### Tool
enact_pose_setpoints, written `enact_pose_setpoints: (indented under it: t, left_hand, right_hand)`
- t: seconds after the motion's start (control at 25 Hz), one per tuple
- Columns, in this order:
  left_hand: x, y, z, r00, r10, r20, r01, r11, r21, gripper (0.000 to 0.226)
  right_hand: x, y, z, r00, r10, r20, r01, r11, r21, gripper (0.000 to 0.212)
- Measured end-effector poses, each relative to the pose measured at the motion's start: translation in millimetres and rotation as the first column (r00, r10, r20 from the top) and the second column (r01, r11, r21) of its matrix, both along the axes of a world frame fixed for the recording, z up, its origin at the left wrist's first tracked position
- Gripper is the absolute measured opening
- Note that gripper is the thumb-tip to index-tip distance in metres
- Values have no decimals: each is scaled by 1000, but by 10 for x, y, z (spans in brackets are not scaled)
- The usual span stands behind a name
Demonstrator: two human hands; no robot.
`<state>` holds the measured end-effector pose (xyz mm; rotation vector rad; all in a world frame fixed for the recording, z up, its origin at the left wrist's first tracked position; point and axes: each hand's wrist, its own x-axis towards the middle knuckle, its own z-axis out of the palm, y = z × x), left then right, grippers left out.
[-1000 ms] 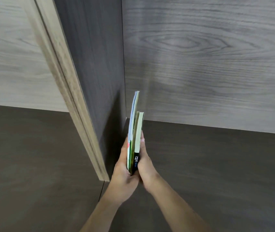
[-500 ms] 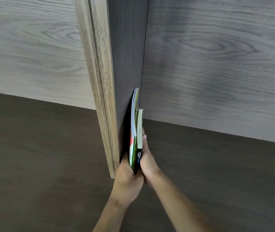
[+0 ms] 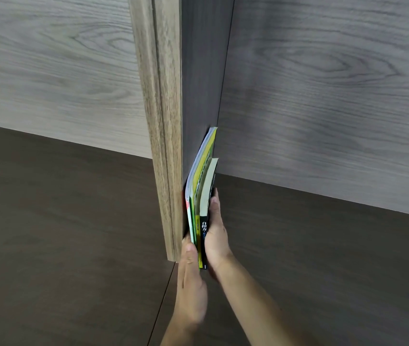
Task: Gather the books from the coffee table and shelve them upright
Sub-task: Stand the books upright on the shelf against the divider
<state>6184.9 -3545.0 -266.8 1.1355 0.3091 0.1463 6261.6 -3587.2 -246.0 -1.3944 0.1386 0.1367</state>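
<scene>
A thin stack of books point(image 3: 202, 191) stands upright on the dark shelf board point(image 3: 323, 258), pressed against the dark side of the vertical divider point(image 3: 198, 83). The tallest book has a pale cover and a yellow one beside it; the rightmost has a black spine with white characters. My right hand point(image 3: 214, 236) lies flat against the black book's right side. My left hand point(image 3: 191, 280) is at the spines' lower front, fingers extended and its thumb on the green spine.
The divider's light oak front edge point(image 3: 159, 121) separates this bay from the left bay, whose dark board point(image 3: 61, 233) and pale wood back panel point(image 3: 49, 58) show. A grey wood-grain back panel point(image 3: 323, 83) closes the right bay.
The books have slid left until they rest against the divider. My left hand has loosened from a wrap around the spines to a flatter touch at their front.
</scene>
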Motion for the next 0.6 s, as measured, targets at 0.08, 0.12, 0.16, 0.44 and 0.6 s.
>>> enact_pose_setpoints:
  t: [0.08,0.12,0.16,0.44,0.6]
  left_hand:
    - [-17,-6,3,1000,-19,17,18,997,76,30]
    - [-33,-4,-2,1000,-8,24,4,990,139,35]
    - [-61,-4,15,999,29,36,-36,973,227,40]
    - [-127,304,-9,917,326,228,-396,685,612,34]
    - [-88,478,-52,946,143,291,-309,674,671,66]
  right_hand:
    - [-14,-3,0,1000,-24,-4,24,1000,-12,63]
    - [-21,3,6,1000,-22,2,22,1000,-20,61]
    - [-11,14,-20,1000,-24,5,24,999,-22,63]
    - [-23,59,-48,998,-56,34,54,996,69,87]
    - [178,-91,78,999,-44,15,44,999,-26,87]
